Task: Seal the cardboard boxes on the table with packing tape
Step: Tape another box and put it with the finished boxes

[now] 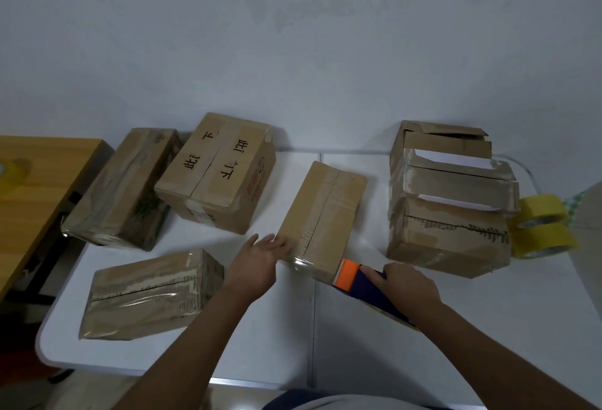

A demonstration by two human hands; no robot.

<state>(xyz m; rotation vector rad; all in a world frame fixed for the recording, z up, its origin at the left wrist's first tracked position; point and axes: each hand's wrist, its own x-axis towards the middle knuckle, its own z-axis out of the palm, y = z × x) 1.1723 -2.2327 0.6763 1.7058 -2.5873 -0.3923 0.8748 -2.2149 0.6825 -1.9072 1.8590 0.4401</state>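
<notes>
A plain cardboard box lies in the middle of the white table, with clear tape along its top seam. My left hand rests flat against its near left corner, fingers straight. My right hand grips a tape dispenser, dark blue with an orange head, whose toothed edge touches the box's near right corner.
Other boxes stand around: a taped one at front left, a long one and a printed one at back left, and a stack at right. Two yellow tape rolls sit beside the stack. A wooden table adjoins on the left.
</notes>
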